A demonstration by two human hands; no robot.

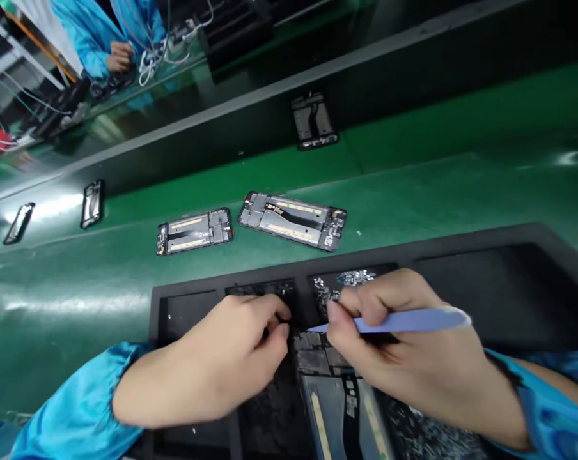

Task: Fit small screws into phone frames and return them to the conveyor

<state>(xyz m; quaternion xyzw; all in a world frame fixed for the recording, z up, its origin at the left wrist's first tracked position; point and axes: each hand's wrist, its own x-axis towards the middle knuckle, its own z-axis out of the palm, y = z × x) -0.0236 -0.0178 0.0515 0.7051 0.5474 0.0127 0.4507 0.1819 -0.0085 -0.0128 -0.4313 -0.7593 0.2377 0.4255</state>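
Between my hands lies an opened phone frame [327, 409] with a black flex cable [351, 402] down its middle. My right hand [408, 358] is closed around blue-violet tweezers [413, 321], whose tip points left at the top edge of the frame. My left hand [222, 358] is by the frame's upper left corner, thumb and forefinger curled together. Whatever those fingers pinch, if anything, is hidden. Under both hands is a black compartment tray [188, 287]. Small metal parts [356, 277] lie in a compartment behind my right hand, and more small parts [437, 428] below it.
On the green bench [461, 191] beyond the tray rest two opened phone frames, one at left [195, 231] and one at centre [293, 220]. Another phone frame [314, 121] lies farther back, and two more stand at far left [92, 203]. Across the bench, a person's hands [119, 56] work near cables.
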